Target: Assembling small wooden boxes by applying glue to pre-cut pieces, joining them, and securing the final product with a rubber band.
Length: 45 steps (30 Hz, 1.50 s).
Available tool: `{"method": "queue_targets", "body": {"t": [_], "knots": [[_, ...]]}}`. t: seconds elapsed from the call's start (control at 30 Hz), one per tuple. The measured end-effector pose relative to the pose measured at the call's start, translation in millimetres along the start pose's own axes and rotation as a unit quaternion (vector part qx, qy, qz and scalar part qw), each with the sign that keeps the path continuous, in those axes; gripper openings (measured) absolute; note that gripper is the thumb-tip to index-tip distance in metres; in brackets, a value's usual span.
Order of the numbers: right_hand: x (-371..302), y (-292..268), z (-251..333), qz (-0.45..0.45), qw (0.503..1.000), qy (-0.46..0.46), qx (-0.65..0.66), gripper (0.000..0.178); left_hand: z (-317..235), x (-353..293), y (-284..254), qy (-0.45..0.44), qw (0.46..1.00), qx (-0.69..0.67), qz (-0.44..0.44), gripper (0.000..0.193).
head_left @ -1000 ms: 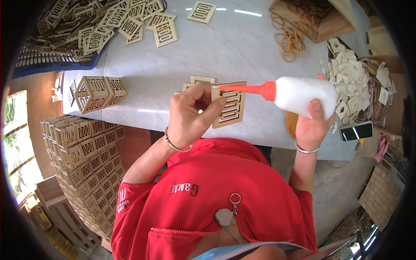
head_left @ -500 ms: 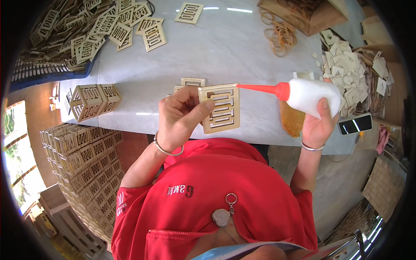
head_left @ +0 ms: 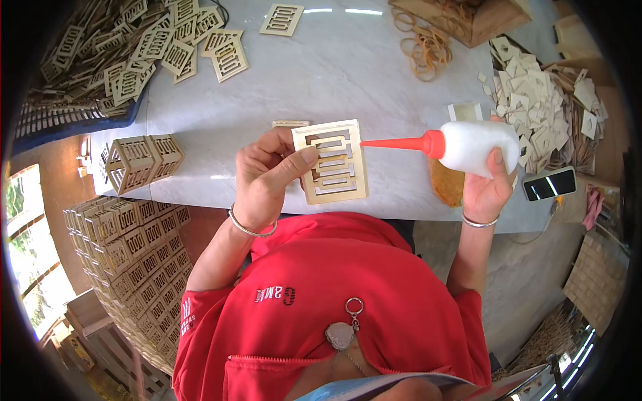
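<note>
My left hand (head_left: 271, 175) pinches a pale wooden panel with cut-out slots (head_left: 353, 160) by its left side, thumb in front and fingers behind. In my right hand (head_left: 488, 184) is a white squeeze glue bottle (head_left: 471, 144), held sideways with its long red nozzle (head_left: 398, 143) pointing left. The nozzle's tip is at the panel's right edge, near the upper corner; whether it touches cannot be made out. Behind the panel, another slotted wooden piece (head_left: 291, 123) lies on the table, partly hidden.
Loose slotted panels (head_left: 157, 43) heap over a blue basket (head_left: 73, 120) at far left. An assembled wooden frame (head_left: 144, 160) stands at left, above stacked frames (head_left: 134, 254). Rubber bands (head_left: 426, 53), small pale wooden pieces (head_left: 528, 100) and a phone (head_left: 550, 184) are on the right.
The panel has turned to face me more, and the nozzle tip has shifted from its top right corner to slightly down the right edge. Both hands keep their grip.
</note>
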State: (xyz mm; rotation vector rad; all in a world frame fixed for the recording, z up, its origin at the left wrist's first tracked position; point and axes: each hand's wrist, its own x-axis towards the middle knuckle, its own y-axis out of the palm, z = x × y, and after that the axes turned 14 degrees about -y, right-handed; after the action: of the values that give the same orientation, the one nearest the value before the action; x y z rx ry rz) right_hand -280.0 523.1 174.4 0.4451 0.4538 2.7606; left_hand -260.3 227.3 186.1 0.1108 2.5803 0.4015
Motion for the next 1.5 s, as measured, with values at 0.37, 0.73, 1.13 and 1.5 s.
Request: {"method": "queue_targets", "body": {"t": [0.37,0.73,1.13,1.5], "knots": [[-9,-17,6,0.076,0.997,0.029,0.01,0.064,0,4,-5,-0.017,0.998,-0.068,-0.005,0.009],[-24,-43,11,-0.042,0.998,0.021,0.045,0.058,14,16,2,-0.038,0.998,-0.034,-0.025,0.007],[-19,-169,-25,-0.192,0.895,-0.085,-0.394,0.043,81,49,-3,-0.043,0.968,0.245,-0.04,0.013],[90,-208,6,0.205,0.512,0.065,-0.832,0.057,77,48,5,0.073,0.871,0.472,-0.115,0.042]]}}
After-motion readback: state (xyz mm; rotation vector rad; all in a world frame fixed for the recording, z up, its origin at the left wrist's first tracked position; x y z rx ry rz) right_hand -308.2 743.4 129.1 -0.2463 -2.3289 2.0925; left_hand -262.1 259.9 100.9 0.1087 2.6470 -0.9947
